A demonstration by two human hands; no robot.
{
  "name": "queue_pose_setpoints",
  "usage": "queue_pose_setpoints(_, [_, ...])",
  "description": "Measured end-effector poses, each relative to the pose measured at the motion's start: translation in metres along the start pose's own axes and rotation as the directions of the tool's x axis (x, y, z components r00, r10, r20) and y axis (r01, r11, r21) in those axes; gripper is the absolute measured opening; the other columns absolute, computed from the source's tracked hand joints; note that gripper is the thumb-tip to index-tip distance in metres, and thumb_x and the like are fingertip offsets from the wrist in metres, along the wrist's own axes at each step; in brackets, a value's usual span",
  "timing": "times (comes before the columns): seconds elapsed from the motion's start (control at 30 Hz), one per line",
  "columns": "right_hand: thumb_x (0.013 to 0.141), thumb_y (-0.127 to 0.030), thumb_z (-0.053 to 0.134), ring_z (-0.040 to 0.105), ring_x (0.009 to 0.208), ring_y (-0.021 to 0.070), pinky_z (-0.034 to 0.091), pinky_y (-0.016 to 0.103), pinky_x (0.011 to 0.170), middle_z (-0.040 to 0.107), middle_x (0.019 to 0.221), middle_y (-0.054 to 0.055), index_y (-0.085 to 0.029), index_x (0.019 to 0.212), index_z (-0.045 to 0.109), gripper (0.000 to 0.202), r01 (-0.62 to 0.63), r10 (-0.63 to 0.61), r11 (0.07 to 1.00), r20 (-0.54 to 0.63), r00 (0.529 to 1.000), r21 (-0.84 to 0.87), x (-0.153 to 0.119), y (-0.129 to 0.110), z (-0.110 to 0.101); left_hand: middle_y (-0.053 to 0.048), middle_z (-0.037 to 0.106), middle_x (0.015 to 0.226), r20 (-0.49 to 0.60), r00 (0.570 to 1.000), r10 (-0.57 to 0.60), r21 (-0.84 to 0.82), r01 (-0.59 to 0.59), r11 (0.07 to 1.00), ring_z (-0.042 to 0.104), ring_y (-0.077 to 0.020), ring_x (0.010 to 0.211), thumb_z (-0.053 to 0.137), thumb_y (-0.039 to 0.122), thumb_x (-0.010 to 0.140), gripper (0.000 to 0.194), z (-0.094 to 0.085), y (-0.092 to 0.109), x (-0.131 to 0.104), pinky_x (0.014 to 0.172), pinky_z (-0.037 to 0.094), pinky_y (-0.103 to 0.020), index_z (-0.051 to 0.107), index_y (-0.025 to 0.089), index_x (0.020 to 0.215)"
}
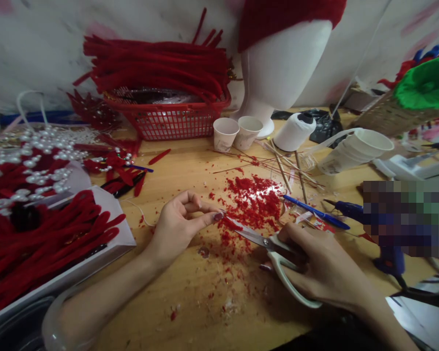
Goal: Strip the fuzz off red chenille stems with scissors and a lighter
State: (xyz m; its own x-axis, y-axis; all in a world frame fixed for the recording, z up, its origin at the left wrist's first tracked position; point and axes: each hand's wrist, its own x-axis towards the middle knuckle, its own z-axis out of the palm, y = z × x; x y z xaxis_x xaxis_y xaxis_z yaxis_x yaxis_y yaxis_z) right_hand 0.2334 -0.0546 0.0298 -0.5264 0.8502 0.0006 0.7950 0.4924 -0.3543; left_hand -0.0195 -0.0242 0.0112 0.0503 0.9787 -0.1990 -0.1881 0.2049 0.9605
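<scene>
My left hand (180, 222) pinches the end of a short red fuzzy strip (232, 224) between thumb and forefinger, over the middle of the table. My right hand (320, 263) is wrapped around the pale handles of a pair of scissors (256, 236). The blades point left and lie against the red strip, close to my left fingertips. Beneath and beyond the blades, red fluff clippings (254, 197) are scattered over the wooden tabletop (190, 170). Whether the blades are fully closed is hard to make out.
At the back stands a red basket (175, 122) heaped with red fuzzy stems (153, 63). A white box (126, 239) of red stems is at left. Paper cups (226, 134), a thread cone (294, 131), a white mannequin head (278, 68), a blue pen (316, 212) and a glue gun (351, 210) surround the work.
</scene>
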Motion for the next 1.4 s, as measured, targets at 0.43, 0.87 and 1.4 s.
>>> queue_pose_setpoints(0.43, [0.080,-0.034,0.058,0.042,0.051,0.0110,0.029,0.024,0.049,0.050,0.059,-0.002,-0.022,0.072,0.040,0.023,0.013,-0.012,1.000,-0.022,1.000,0.016,0.0039,-0.0021,0.0020,0.002,0.073,0.073,0.008,1.000,0.004,-0.027,-0.004,1.000,0.069,-0.0135,0.072,0.076,0.015,0.067,0.032,-0.0003,-0.0009,-0.0002,0.069,0.052,-0.025,0.044,0.021,0.070])
queue_pose_setpoints(0.87, [0.079,-0.031,0.060,0.041,0.050,0.0108,0.029,0.023,0.048,0.050,0.059,-0.003,-0.023,0.072,0.039,0.024,0.022,-0.021,0.999,-0.024,1.000,0.034,0.0028,-0.0004,0.0036,0.001,0.073,0.072,0.015,1.000,0.021,-0.030,-0.020,0.999,0.069,-0.0149,0.074,0.076,0.016,0.066,0.033,0.0016,-0.0002,-0.0006,0.073,0.054,-0.028,0.044,0.020,0.068])
queue_pose_setpoints(1.4, [0.080,-0.032,0.058,0.040,0.048,0.0098,0.029,0.022,0.046,0.051,0.058,-0.002,-0.022,0.069,0.040,0.023,-0.024,0.024,1.000,0.001,1.000,0.018,0.0007,0.0017,0.0074,0.002,0.073,0.073,0.020,0.999,0.027,-0.034,-0.026,0.999,0.070,-0.0150,0.075,0.076,0.016,0.067,0.033,0.0001,-0.0033,0.0000,0.075,0.054,-0.027,0.044,0.021,0.068])
